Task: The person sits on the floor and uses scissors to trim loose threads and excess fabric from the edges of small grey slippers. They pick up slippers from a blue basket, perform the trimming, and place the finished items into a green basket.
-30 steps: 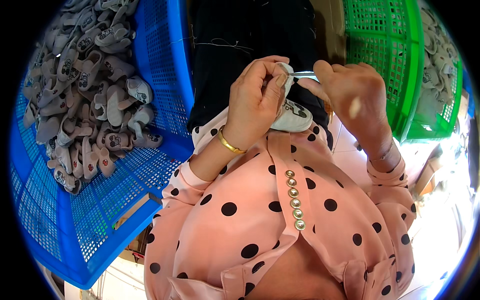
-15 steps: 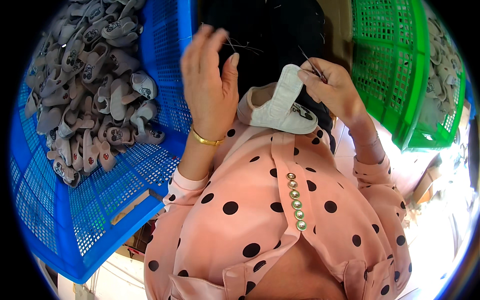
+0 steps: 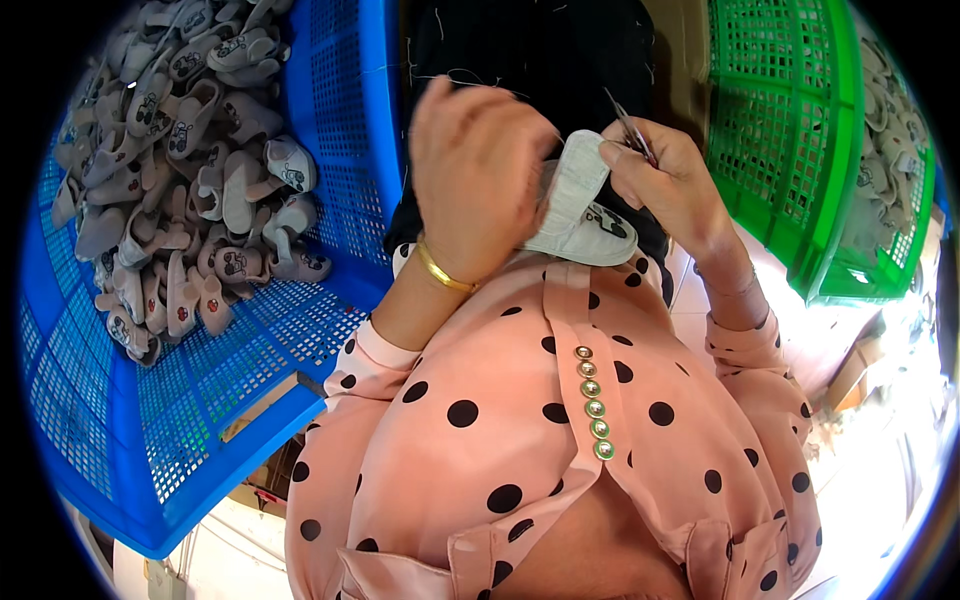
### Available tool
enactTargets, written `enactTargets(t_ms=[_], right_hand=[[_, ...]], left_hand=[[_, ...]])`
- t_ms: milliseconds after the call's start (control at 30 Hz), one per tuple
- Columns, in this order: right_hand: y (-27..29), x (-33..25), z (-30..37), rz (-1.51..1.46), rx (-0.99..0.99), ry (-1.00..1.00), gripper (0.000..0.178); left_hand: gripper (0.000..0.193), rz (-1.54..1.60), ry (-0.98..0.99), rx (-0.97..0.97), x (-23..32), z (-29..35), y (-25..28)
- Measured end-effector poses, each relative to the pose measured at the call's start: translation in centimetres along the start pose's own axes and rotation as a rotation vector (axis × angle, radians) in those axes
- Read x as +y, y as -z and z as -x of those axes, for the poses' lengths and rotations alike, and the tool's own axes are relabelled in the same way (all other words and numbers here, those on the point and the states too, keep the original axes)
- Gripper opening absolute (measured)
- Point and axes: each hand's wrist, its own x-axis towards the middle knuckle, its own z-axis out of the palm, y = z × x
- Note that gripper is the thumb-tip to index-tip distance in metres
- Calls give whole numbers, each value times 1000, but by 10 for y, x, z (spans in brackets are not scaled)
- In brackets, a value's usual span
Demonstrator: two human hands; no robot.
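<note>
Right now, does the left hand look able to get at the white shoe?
Probably yes: the left hand overlaps the white shoe in this view, with nothing visible between them. The right hand, holding a pointed metal tool, sits at the raised strap.

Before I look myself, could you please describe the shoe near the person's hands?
Between the blue basket and the green basket, find the dark trousers. Over them is a white shoe. Unlike the piled shoes, it is alone, its strap raised toward the right hand.
</note>
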Motion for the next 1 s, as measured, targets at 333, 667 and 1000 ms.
enactTargets(t_ms=[333, 667, 1000], right_hand=[[4, 5, 1, -64, -59, 75, 17], [18, 4, 18, 1013, 364, 684, 43], [10, -5, 18, 1257, 320, 719, 43]], left_hand=[[29, 1022, 788, -436, 2, 4, 20], [13, 1222, 1114, -348, 9, -1, 8], [14, 1197, 1118, -340, 9, 2, 13]])
